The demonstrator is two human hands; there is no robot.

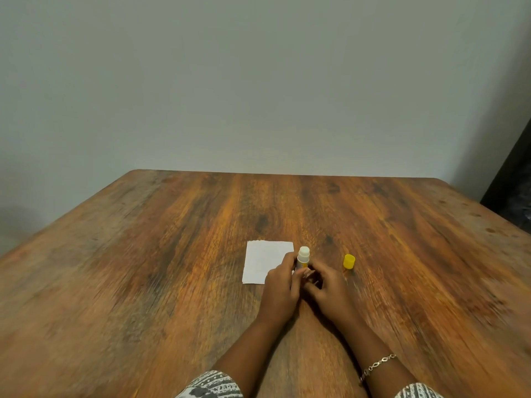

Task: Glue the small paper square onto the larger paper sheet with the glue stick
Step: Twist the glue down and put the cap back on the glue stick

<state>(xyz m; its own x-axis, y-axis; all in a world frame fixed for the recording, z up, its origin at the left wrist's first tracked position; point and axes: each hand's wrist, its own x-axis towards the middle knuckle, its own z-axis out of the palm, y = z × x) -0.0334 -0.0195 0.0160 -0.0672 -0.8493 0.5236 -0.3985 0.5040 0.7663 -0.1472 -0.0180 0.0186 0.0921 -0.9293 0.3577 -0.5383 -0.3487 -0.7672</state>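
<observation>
A white paper sheet (pixel 265 259) lies flat on the wooden table (pixel 143 268). The uncapped glue stick (pixel 303 257) stands upright at the sheet's right edge, its white glue tip showing. My left hand (pixel 283 291) is wrapped around its yellow body. My right hand (pixel 330 291) sits against the stick's base, fingers curled at its lower end. The yellow cap (pixel 349 261) stands on the table just right of my hands. I cannot tell a small paper square apart from the sheet; my hands hide the sheet's lower right corner.
A grey wall rises behind the table's far edge. A dark object (pixel 514 191) stands beyond the far right corner. A bracelet (pixel 376 366) is on my right wrist.
</observation>
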